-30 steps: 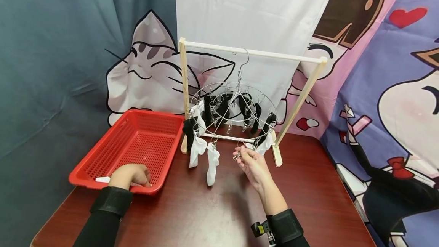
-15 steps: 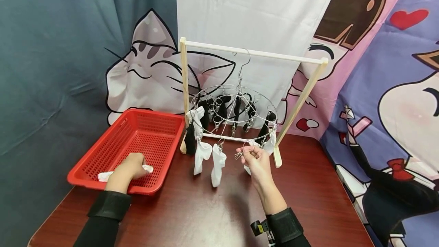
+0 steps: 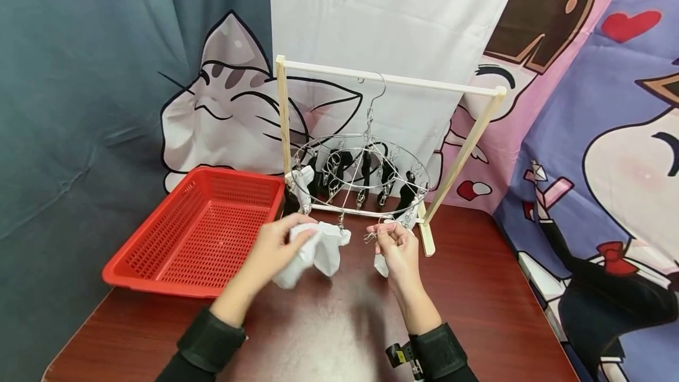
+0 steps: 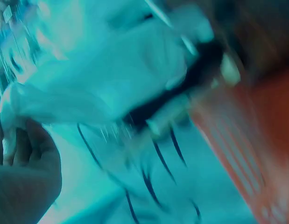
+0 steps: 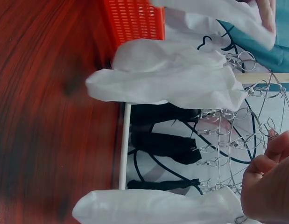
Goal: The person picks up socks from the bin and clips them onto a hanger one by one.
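Note:
A round metal sock hanger (image 3: 361, 152) hangs from a wooden rack (image 3: 387, 80) and carries black socks (image 3: 339, 167) and white socks (image 3: 331, 249). My left hand (image 3: 297, 236) grips a loose white sock (image 3: 293, 267) just below the hanger's front rim, next to a hanging white one. My right hand (image 3: 384, 234) pinches a metal clip (image 3: 368, 237) at the front of the ring. In the right wrist view, my right hand (image 5: 270, 182) sits by the clips (image 5: 214, 140), with white socks (image 5: 167, 79) and black socks (image 5: 167, 144) beside it. The left wrist view is blurred; my left hand (image 4: 23, 177) shows at its lower left.
A red plastic basket (image 3: 159, 264) stands on the dark wooden table (image 3: 329, 335) to the left of the rack. Printed cloth backdrops hang behind and to the right. The table's edge runs close along the right side.
My left hand lifted a white sock out of the red basket and carried it right to the hanger's front. My right hand stayed on the clip.

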Motion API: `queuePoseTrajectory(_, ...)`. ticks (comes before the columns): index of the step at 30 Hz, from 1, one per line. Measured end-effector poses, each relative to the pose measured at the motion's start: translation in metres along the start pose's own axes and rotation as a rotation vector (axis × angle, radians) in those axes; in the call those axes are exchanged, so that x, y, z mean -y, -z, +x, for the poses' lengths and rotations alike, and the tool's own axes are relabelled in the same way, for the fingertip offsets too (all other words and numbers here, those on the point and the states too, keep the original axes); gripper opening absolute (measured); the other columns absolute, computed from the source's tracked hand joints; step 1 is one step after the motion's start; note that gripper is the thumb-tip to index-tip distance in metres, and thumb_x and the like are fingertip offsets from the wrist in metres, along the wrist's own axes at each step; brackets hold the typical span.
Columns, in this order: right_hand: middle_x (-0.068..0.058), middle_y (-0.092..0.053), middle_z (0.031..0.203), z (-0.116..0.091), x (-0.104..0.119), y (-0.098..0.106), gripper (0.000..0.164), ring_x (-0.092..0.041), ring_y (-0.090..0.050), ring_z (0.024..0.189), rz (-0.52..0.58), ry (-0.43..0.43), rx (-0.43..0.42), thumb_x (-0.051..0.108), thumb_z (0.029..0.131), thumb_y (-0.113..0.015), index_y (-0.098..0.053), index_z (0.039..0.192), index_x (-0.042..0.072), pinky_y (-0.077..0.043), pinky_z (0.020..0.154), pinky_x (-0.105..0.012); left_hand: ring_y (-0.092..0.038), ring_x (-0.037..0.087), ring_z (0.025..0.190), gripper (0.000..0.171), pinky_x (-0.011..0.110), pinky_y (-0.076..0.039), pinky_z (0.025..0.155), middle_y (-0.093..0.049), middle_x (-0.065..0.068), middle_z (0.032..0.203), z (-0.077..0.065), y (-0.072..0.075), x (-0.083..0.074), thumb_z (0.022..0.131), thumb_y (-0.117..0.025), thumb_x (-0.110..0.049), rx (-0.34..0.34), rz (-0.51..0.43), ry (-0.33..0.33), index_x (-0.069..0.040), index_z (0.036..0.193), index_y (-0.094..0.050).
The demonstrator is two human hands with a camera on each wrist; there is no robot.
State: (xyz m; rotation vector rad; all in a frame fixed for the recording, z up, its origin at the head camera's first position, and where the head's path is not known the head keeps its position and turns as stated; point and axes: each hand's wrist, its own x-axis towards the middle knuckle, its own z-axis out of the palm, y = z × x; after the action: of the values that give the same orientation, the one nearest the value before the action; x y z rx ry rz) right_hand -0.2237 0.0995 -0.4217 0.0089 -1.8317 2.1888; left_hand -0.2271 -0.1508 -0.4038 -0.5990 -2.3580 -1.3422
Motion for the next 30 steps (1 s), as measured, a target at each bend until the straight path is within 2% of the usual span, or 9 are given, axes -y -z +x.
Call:
queuePoseTrajectory(2,-0.006,-0.076,0.087,0.0,0.0,-0.001,0.015,-0.006,-0.049,0.052,0.001,0.013,0.008,0.004,0.1,-0.061,-0.061,0.085,0.002,-0.042,0.052,-0.016,-0.069,0.015,0.081,0.013,0.028,-0.055,0.067,-0.075,0.007,0.099,-0.003,-0.02,-0.006,0.091,-0.076,-0.016,0.075,-0.053,0.021,-0.013,0.103,-0.07)
queuePoseTrajectory(4,-0.006,-0.077,0.088,-0.001,0.0,-0.002,0.015,-0.006,-0.05,0.052,-0.004,0.026,0.021,0.005,0.1,-0.062,-0.061,0.085,0.002,-0.042,0.052,-0.016,-0.069,0.015,0.082,0.011,0.027,-0.055,0.068,-0.075,0.007,0.099,-0.004,-0.039,-0.01,0.091,-0.076,-0.014,0.113,-0.104,0.039,-0.011,0.099,-0.068)
queuePoseTrajectory(8,-0.005,-0.077,0.088,-0.004,0.0,-0.004,0.015,-0.007,-0.05,0.053,-0.008,0.041,0.043,0.007,0.1,-0.063,-0.061,0.086,0.001,-0.042,0.051,-0.017,-0.067,0.01,0.078,0.007,0.023,-0.053,0.066,-0.075,0.01,0.097,-0.004,-0.068,-0.017,0.09,-0.074,-0.007,0.112,-0.184,0.074,-0.007,0.095,-0.069)
queuePoseTrajectory(12,-0.006,-0.077,0.088,-0.006,-0.002,-0.003,0.016,-0.008,-0.05,0.054,-0.017,0.062,0.042,0.005,0.099,-0.063,-0.061,0.089,-0.007,-0.042,0.052,-0.017,-0.065,0.005,0.072,0.009,0.02,-0.049,0.06,-0.077,0.014,0.094,-0.002,-0.087,-0.023,0.089,-0.072,-0.006,0.092,-0.269,0.16,-0.002,0.098,-0.07)
queuePoseTrajectory(15,-0.006,-0.077,0.089,-0.006,-0.002,-0.003,0.015,-0.006,-0.055,0.059,-0.033,0.08,0.027,0.003,0.099,-0.062,-0.061,0.092,-0.01,-0.042,0.054,-0.016,-0.062,0.004,0.068,0.013,0.019,-0.047,0.059,-0.077,0.013,0.089,-0.001,-0.093,-0.027,0.091,-0.068,-0.007,0.106,-0.329,0.219,-0.001,0.103,-0.07)
queuePoseTrajectory(17,-0.007,-0.077,0.089,-0.005,-0.001,-0.003,0.014,-0.005,-0.062,0.067,-0.043,0.091,0.018,0.002,0.099,-0.062,-0.062,0.092,-0.01,-0.046,0.06,-0.016,-0.059,0.004,0.065,0.013,0.02,-0.046,0.057,-0.075,0.01,0.085,0.0,-0.094,-0.028,0.093,-0.065,-0.006,0.127,-0.348,0.225,-0.002,0.106,-0.068)
queuePoseTrajectory(21,-0.014,-0.076,0.091,-0.004,0.0,-0.002,0.014,-0.008,-0.07,0.08,-0.065,0.112,0.023,0.002,0.098,-0.062,-0.062,0.092,-0.011,-0.051,0.075,-0.018,-0.05,0.003,0.056,0.013,0.02,-0.039,0.051,-0.069,0.006,0.081,0.003,-0.091,-0.028,0.096,-0.061,-0.003,0.163,-0.35,0.173,-0.008,0.108,-0.064)
queuePoseTrajectory(26,-0.021,-0.074,0.093,0.002,-0.003,-0.003,0.018,-0.006,-0.067,0.077,-0.106,0.1,0.037,0.001,0.098,-0.062,-0.062,0.097,-0.017,-0.05,0.073,-0.019,-0.041,0.002,0.05,0.014,0.019,-0.033,0.046,-0.067,0.003,0.082,0.011,-0.091,-0.023,0.097,-0.063,-0.003,0.175,-0.316,0.141,-0.012,0.108,-0.064)
queuePoseTrajectory(30,-0.019,-0.073,0.096,0.009,-0.007,-0.003,0.02,-0.003,-0.066,0.08,-0.187,0.072,0.034,0.004,0.098,-0.064,-0.066,0.103,-0.015,-0.051,0.073,-0.017,-0.043,0.002,0.05,0.013,0.02,-0.034,0.045,-0.067,0.004,0.081,0.017,-0.096,-0.015,0.097,-0.065,-0.007,0.163,-0.289,0.154,-0.013,0.109,-0.065)
